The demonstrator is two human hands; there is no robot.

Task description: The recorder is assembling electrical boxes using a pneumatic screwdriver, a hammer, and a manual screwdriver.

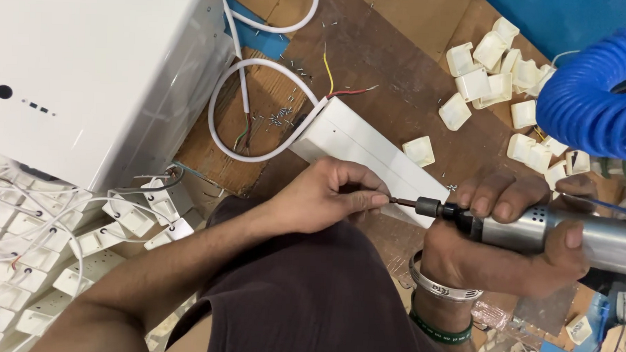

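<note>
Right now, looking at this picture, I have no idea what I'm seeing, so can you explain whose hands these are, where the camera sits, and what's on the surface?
There is one picture, from a camera on the person's head, looking down. No machine: two bare hands. The right hand grips a silver pneumatic screwdriver fed by a blue coiled air hose. The left hand pinches something at the bit's tip, too small to identify, over a white rectangular box with a white cable. On the brown worktop lie small white plastic parts and loose screws. A large white cabinet stands at left.

No packages, signs or screens appear. One small blue rectangular label (256, 36) lies flat on the brown board, beside the white cabinet (88, 71).
</note>
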